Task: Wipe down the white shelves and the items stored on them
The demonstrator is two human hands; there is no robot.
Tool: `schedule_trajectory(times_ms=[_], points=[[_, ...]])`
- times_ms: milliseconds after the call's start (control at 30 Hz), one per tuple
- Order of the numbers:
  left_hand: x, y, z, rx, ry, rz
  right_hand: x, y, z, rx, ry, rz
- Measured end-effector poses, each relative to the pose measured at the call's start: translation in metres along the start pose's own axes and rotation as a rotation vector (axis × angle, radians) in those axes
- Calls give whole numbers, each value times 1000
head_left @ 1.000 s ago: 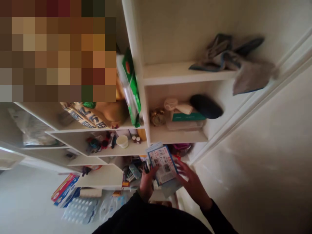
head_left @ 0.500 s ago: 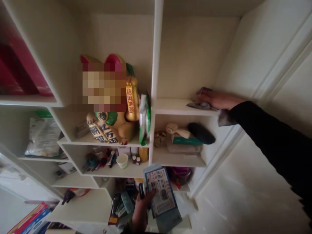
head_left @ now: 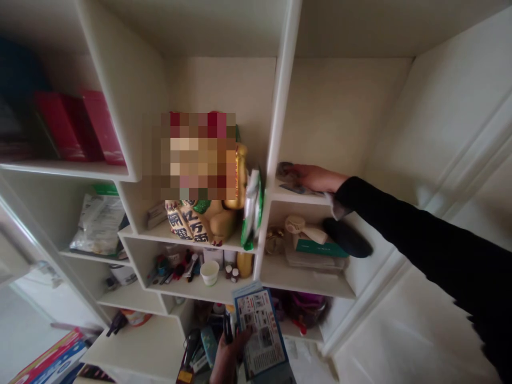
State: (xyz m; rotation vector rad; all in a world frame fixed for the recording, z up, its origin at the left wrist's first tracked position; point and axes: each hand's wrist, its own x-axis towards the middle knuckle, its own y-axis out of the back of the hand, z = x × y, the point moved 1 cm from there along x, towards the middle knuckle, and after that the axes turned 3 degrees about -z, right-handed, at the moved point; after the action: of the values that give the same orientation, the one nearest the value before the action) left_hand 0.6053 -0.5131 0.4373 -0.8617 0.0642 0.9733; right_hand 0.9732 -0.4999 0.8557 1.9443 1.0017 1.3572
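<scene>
My right hand (head_left: 318, 178) lies on the upper right shelf (head_left: 276, 186), pressing down a crumpled grey cloth (head_left: 295, 188). Part of the cloth hangs over the front edge near my wrist. Lower down, my left hand (head_left: 229, 353) grips a flat blue box (head_left: 261, 333) with white printed panels, held upright in front of the lower compartments. A dark narrow object (head_left: 228, 326) shows beside the thumb of that hand; what it is I cannot make out. Left of the upright divider stands a golden lucky cat figure (head_left: 220, 221) with a green-and-white packet (head_left: 252, 210) beside it.
Under my right arm, a shelf holds a small handheld fan (head_left: 306, 228), a black case (head_left: 348, 237) and a green box (head_left: 320, 247). A paper cup (head_left: 209, 273) and small bottles (head_left: 232, 274) stand below the cat. Red boxes (head_left: 76, 128) fill the left compartment.
My right hand has slid the cloth leftward along the shelf, towards the upright divider. My left hand still holds the box. The view has shifted, so the shelves appear further right and slightly lower.
</scene>
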Motion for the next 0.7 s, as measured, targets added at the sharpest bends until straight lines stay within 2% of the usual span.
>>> schedule_trajectory(times_ms=[67, 133, 200, 300, 433, 533, 600, 633, 700], points=[[1, 3, -2, 4, -15, -8, 10, -12, -25, 44, -16, -34], [1, 8, -2, 8, -22, 0, 10, -19, -47, 53, -51, -12], [1, 14, -2, 4, -25, 19, 0, -21, -63, 28, -83, 25], [3, 18, -3, -11, -29, 30, -29, -15, -80, 32, -84, 65], [7, 10, -7, 0, 10, -16, -81, 5, -105, 148, 22, 23], [12, 0, -9, 47, 13, -65, -132, 18, -123, 262, 34, -213], [14, -5, -9, 65, 28, -96, -172, 18, -129, 294, -8, -361], [15, -6, -10, 64, 42, -108, -193, 15, -128, 289, -53, -376], [15, -7, -12, 61, 65, -123, -236, 3, -120, 302, -201, -286]])
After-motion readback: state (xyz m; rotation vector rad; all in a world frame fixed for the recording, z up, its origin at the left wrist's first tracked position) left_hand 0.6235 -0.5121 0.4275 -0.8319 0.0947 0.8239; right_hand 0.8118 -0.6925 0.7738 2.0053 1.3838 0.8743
